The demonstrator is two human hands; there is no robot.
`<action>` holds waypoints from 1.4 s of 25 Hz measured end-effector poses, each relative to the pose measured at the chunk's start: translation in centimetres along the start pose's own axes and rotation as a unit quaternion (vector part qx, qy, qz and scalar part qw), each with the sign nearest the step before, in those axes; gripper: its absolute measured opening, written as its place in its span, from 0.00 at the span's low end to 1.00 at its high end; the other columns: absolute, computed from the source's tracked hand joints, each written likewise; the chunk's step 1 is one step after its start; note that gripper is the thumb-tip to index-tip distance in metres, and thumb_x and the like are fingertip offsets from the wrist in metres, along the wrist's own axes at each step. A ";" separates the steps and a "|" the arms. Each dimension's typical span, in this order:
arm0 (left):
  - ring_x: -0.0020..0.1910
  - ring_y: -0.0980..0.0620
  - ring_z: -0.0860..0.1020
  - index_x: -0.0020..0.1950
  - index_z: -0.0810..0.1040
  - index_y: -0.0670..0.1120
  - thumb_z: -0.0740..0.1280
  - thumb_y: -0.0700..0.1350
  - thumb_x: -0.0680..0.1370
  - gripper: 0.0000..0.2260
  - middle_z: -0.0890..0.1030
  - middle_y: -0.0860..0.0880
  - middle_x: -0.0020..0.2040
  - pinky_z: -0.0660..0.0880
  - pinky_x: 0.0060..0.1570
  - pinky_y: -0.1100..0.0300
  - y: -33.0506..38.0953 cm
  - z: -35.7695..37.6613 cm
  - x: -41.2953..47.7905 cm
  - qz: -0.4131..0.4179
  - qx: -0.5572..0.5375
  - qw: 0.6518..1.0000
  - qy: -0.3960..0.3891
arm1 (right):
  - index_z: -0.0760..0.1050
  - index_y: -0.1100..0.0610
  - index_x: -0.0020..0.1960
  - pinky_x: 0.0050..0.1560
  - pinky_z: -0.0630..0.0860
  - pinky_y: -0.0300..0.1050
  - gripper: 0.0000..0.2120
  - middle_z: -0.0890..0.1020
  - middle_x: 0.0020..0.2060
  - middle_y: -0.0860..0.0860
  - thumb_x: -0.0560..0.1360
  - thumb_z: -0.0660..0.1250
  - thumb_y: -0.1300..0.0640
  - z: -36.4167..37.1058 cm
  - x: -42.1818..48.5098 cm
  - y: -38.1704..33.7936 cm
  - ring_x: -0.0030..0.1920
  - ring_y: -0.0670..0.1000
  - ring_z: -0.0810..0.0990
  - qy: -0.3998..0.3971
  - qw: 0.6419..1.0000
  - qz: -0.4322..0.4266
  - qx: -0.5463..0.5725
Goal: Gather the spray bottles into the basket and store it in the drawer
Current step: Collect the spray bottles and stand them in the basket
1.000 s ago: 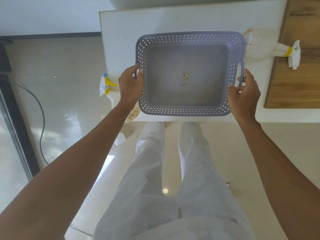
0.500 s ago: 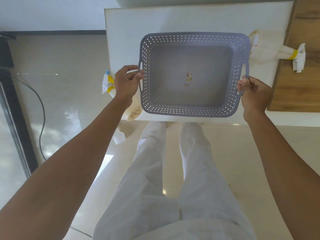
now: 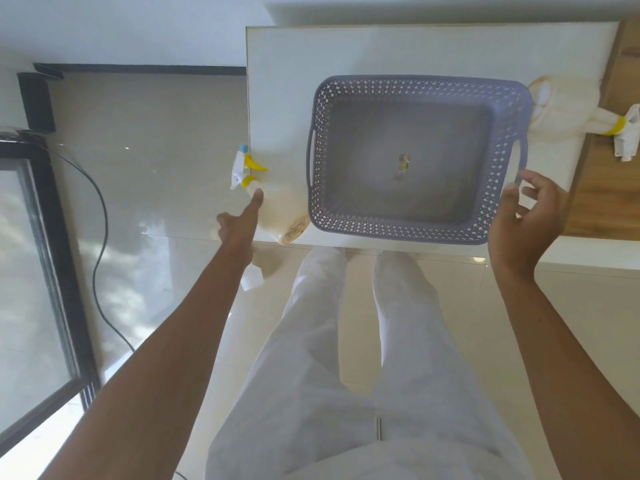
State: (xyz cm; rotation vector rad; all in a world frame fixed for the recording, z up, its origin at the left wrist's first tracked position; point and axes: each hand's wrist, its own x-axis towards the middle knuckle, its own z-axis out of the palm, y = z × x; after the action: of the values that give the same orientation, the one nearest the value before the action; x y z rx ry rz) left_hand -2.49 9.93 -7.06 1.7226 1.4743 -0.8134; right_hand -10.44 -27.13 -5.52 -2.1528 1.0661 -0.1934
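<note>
A grey-blue perforated basket (image 3: 419,233) rests on the white table (image 3: 280,98), with only a small scrap inside. A white spray bottle (image 3: 277,209) with a yellow trigger lies at the table's left edge, its nozzle hanging over the side. My left hand (image 3: 239,226) is at that bottle with fingers stretched out, a fingertip touching its neck. My right hand (image 3: 523,216) hovers by the basket's right handle, fingers loosely spread, holding nothing. A second white spray bottle (image 3: 571,116) lies to the right of the basket, nozzle on the wooden surface.
A wooden surface (image 3: 609,202) adjoins the table on the right. To the left lie glossy floor tiles, a black cable (image 3: 100,237) and a dark-framed glass door (image 3: 41,271). My white-trousered legs stand against the table's near edge.
Both hands have let go of the basket handles. My left hand moved left to the near spray bottle. My right hand opened beside the right handle. The basket now rests on the table.
</note>
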 end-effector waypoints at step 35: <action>0.63 0.53 0.75 0.66 0.75 0.43 0.77 0.49 0.71 0.27 0.80 0.48 0.62 0.68 0.58 0.74 5.5 10.0 -10.9 0.491 0.013 0.871 0.015 | 0.82 0.63 0.54 0.57 0.83 0.54 0.12 0.87 0.47 0.56 0.77 0.74 0.54 8.1 -1.8 -17.4 0.50 0.55 0.86 -0.216 0.955 -0.147 0.141</action>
State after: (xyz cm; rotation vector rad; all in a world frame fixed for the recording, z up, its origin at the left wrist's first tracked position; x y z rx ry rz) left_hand 1.23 -4.81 -2.83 2.1552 0.4220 -0.2380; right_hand 2.91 -14.45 0.29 -1.9583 0.4380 -0.0058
